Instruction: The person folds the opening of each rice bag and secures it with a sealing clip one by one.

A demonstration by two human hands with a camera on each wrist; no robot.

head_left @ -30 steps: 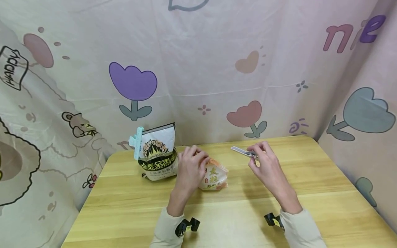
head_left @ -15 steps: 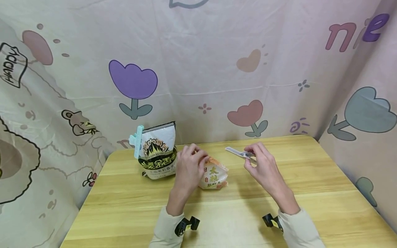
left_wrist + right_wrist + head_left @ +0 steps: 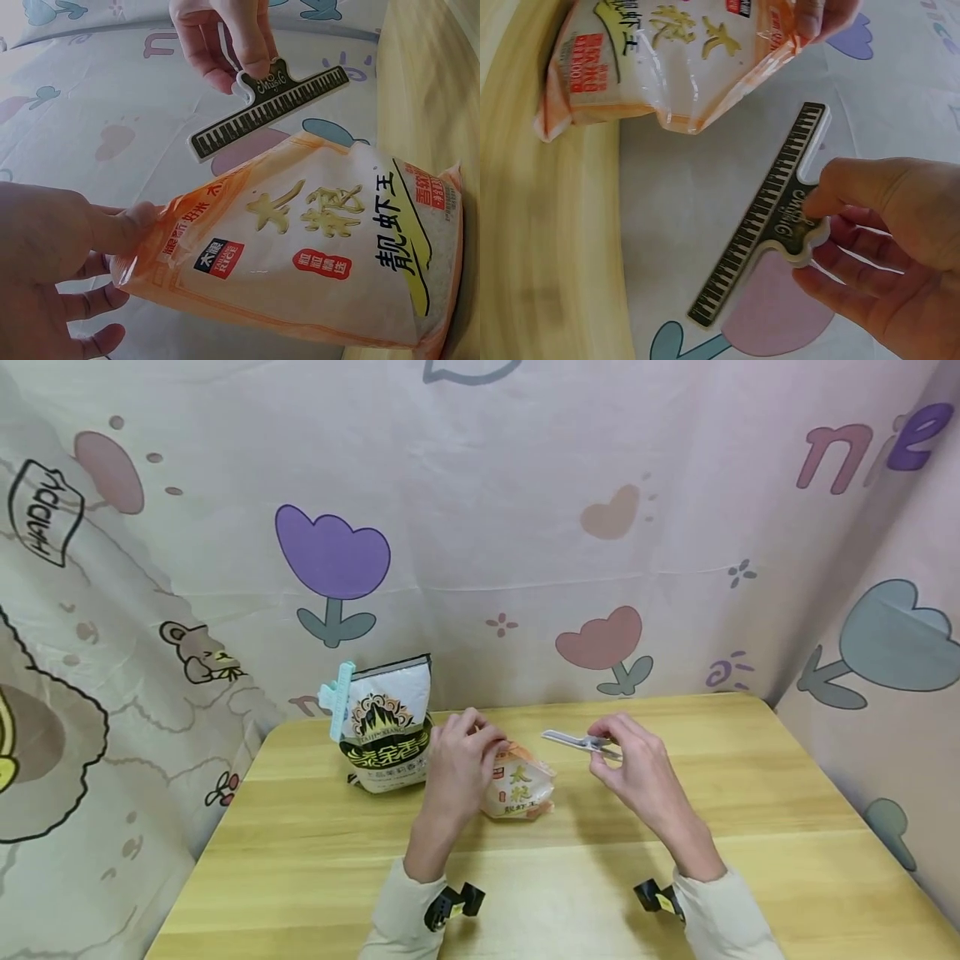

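Note:
An orange and white rice bag (image 3: 517, 787) stands on the table, its gathered top pinched between the thumb and fingers of my left hand (image 3: 459, 768). In the left wrist view the rice bag (image 3: 300, 247) shows its printed front, and my left hand (image 3: 52, 262) grips the narrowed end. My right hand (image 3: 637, 756) holds a long clip (image 3: 573, 741) by its handles, to the right of the bag and apart from it. The right wrist view shows the clip (image 3: 761, 214) with a piano-key pattern, the thumb of my right hand (image 3: 892, 240) pressing its handle.
Left of my left hand stands a second rice bag (image 3: 386, 727), white and black, with a light-blue clip (image 3: 342, 702) on its upper left edge. The wooden table (image 3: 300, 877) meets a patterned cloth backdrop (image 3: 465, 527) behind both bags.
My right hand has moved slightly left with the clip, bringing it nearer the orange and white rice bag. The left hand keeps its pinch on the bag top; the head view has shifted slightly.

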